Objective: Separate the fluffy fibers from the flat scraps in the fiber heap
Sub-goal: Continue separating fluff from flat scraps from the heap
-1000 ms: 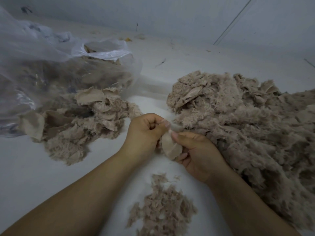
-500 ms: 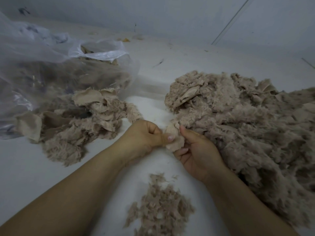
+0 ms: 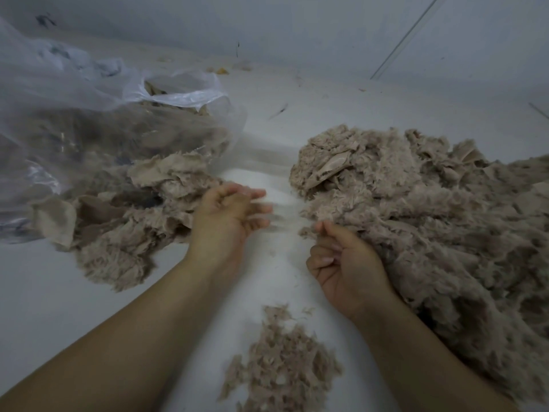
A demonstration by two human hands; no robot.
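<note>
The big beige fiber heap [image 3: 439, 227] fills the right side, with a flat scraps piece [image 3: 334, 166] on its near-left top. A smaller pile of flat scraps and fluff [image 3: 133, 209] lies at the left, and a low patch of loose fluffy fibers [image 3: 282, 367] lies between my forearms. My left hand [image 3: 231, 215] hovers at the right edge of the left pile, fingers spread and blurred, holding nothing. My right hand [image 3: 341, 260] rests palm up at the big heap's left edge, fingers loosely curled and empty, thumb tip against the fibers.
A large clear plastic bag [image 3: 74, 129] holding more beige material lies open at the left, its mouth toward the scrap pile. All this sits on a white surface [image 3: 282, 179] that meets a grey wall [image 3: 297, 31] at the back. Small debris dots the far surface.
Both hands pinched one flat scrap between them; now neither holds it. My left hand has swung left toward the scrap pile and opened. My right hand has dropped back to the heap's edge.
</note>
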